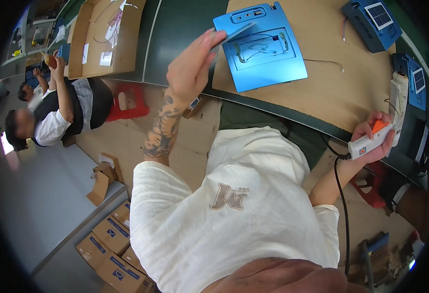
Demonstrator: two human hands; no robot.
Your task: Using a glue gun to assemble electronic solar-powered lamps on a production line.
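Observation:
My left hand (191, 67) pinches a thin flat panel (236, 33) by its edge, tilted over the blue plastic housing (268, 70). The housing lies on a brown board and has a recessed rectangle with thin wires (257, 48) in it and a slotted port area at its far end. At the right, by the table's edge, my right hand (378, 146) is wrapped around a white hot glue gun (366, 142) with an orange trigger. A black cord (340, 195) runs down from its handle end. Its front is partly hidden among the things behind it.
Blue units with small solar panels (379, 15) stand at the far right. A thin wire (326, 62) trails from the housing. An open cardboard box (77, 53) holds wires and papers at the far left. Red stools (129, 102), stacked cartons (112, 234) and a seated co-worker (70, 112) are left.

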